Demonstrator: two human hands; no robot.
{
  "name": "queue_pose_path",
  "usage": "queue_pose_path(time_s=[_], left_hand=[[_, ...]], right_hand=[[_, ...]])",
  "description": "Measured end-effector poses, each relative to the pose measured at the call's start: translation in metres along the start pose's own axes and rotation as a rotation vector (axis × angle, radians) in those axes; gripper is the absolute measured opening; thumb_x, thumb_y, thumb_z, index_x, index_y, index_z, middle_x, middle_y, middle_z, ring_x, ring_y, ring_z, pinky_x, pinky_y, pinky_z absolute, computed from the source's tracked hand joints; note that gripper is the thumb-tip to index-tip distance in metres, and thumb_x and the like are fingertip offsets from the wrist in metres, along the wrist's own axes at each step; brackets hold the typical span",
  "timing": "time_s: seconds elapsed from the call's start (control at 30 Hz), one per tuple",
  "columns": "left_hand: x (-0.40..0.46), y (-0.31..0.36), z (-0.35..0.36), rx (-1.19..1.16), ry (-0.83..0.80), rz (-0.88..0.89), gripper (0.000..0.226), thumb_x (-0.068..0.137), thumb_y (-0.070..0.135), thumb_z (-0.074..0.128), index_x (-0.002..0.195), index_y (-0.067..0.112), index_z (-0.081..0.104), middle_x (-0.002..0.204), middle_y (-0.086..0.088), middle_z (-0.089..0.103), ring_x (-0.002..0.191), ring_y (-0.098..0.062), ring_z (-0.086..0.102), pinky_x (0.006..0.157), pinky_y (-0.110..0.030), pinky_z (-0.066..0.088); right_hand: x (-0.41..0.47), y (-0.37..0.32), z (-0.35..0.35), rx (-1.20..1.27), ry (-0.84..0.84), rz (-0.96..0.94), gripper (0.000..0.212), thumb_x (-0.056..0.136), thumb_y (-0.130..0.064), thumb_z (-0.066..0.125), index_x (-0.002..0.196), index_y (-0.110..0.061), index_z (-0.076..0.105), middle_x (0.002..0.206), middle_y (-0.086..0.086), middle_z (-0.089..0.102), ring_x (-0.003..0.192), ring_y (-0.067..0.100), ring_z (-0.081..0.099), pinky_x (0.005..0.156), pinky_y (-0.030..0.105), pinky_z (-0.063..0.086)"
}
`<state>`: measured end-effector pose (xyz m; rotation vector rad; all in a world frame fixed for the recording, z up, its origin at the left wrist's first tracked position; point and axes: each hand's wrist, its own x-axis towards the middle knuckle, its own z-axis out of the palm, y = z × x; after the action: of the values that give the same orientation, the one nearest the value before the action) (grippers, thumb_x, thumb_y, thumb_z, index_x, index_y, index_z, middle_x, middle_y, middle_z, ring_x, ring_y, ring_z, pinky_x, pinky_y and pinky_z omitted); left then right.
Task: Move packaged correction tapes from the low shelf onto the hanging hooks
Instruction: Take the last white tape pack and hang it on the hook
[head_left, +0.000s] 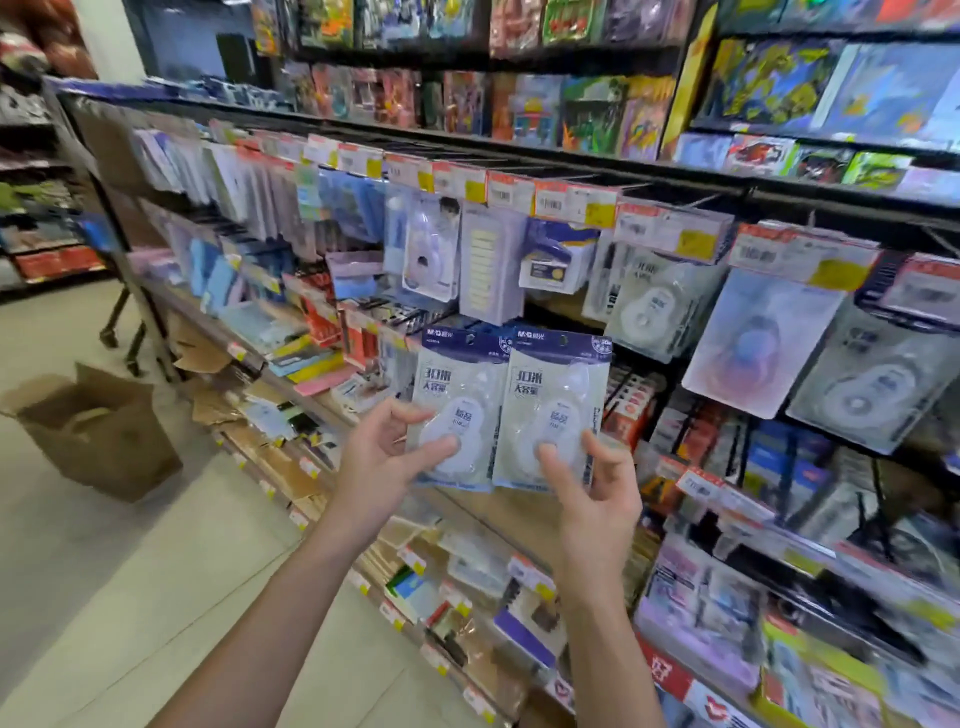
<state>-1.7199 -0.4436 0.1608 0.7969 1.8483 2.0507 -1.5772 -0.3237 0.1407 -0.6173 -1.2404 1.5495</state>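
Stationery racks (519, 234) fill the shop aisle, packets hanging from hooks. Before them, the left hand (382, 457) pinches one packaged correction tape (457, 400) and the right hand (592, 493) pinches another (553, 405), side by side, upright, edges touching. An open cardboard box (98, 431) sits on the floor.

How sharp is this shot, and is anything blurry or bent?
Head view: the two packs in the left hand and right hand are fairly sharp; the shelves smear toward the edges and bow from the wide-angle lens; lighting is even.
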Motion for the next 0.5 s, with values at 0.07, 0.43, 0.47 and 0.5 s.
queue_pose_path(time_s=[0.07, 0.43, 0.47, 0.5], left_hand=[[0.025, -0.001, 0.009, -0.001, -0.035, 0.005, 0.028, 0.075, 0.003, 0.082, 0.097, 0.002, 0.064, 0.111, -0.001, 0.072, 0.101, -0.004, 0.067, 0.087, -0.023, 0.054], [0.109, -0.015, 0.054, -0.063, -0.174, 0.002, 0.024, 0.078, 0.001, 0.080, 0.094, 0.008, 0.064, 0.104, 0.014, 0.070, 0.099, 0.004, 0.068, 0.076, -0.013, 0.054], [0.115, -0.016, 0.056, -0.055, -0.185, 0.004, 0.024, 0.078, 0.002, 0.080, 0.094, 0.008, 0.063, 0.104, 0.015, 0.070, 0.099, 0.005, 0.067, 0.076, -0.012, 0.053], [0.120, -0.016, 0.059, -0.052, -0.194, 0.006, 0.024, 0.078, 0.003, 0.080, 0.094, 0.007, 0.063, 0.105, 0.015, 0.070, 0.099, 0.006, 0.067, 0.076, -0.010, 0.052]], right_hand=[[0.024, 0.000, 0.003, -0.002, 0.040, -0.040, 0.021, 0.073, -0.033, 0.083, 0.084, -0.038, 0.066, 0.120, -0.013, 0.068, 0.119, 0.002, 0.060, 0.106, 0.038, 0.045], [0.111, -0.005, 0.012, 0.039, 0.236, -0.154, 0.024, 0.085, -0.013, 0.079, 0.093, -0.024, 0.060, 0.122, -0.001, 0.065, 0.115, 0.014, 0.064, 0.104, 0.038, 0.050], [0.114, -0.005, 0.013, 0.035, 0.251, -0.158, 0.024, 0.085, -0.012, 0.078, 0.096, -0.024, 0.060, 0.123, -0.002, 0.064, 0.115, 0.013, 0.064, 0.103, 0.037, 0.051], [0.116, -0.003, 0.012, 0.036, 0.268, -0.162, 0.025, 0.085, -0.012, 0.077, 0.097, -0.025, 0.060, 0.123, -0.002, 0.064, 0.115, 0.013, 0.064, 0.102, 0.036, 0.051]])
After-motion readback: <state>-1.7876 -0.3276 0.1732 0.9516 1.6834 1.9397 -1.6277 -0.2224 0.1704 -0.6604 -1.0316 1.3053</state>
